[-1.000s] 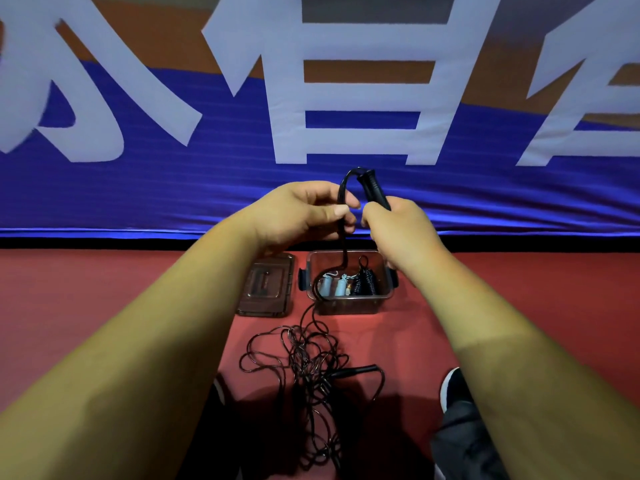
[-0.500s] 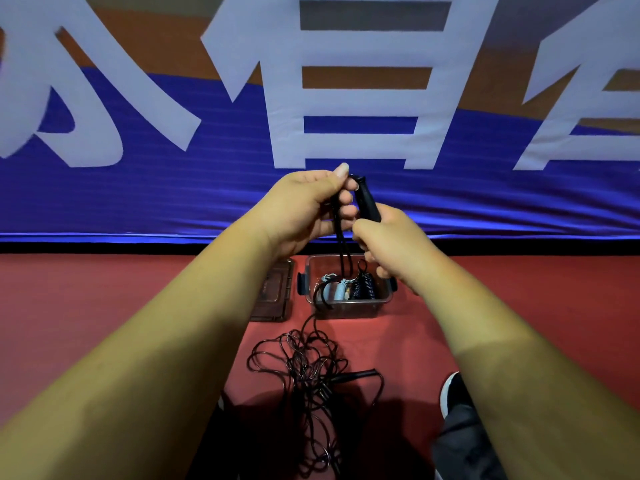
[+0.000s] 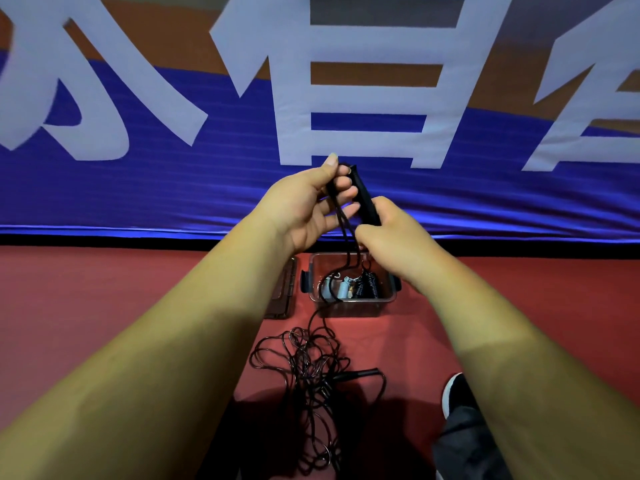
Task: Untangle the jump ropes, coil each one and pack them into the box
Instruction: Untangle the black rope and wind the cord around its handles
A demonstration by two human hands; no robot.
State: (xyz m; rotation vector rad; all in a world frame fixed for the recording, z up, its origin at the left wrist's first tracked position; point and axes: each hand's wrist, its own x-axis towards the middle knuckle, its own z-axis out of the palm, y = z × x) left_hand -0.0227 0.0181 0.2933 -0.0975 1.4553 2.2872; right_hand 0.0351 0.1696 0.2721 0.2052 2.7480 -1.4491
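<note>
Both hands are raised above a clear plastic box [image 3: 353,306] on the red floor. My right hand [image 3: 391,237] grips a black jump-rope handle [image 3: 363,199] that points up and away. My left hand [image 3: 304,206] pinches the thin black rope [image 3: 337,209] near the handle's top between thumb and fingers. The rope hangs down past the box to a tangled black pile [image 3: 308,375] on the floor, where a second black handle [image 3: 356,374] lies. Inside the box lie coiled cords, black [image 3: 367,287] and pale [image 3: 341,289].
The box's brown lid [image 3: 282,296] lies flat to the left of the box. A blue, orange and white banner [image 3: 173,174] hangs right behind. My shoe [image 3: 457,393] and trouser leg show at lower right. Red floor spreads to both sides.
My left hand has shifted up the rope and opened its lower fingers, now pinching near the handle's top. My right hand has slid lower on the handle. The floor pile barely changed.
</note>
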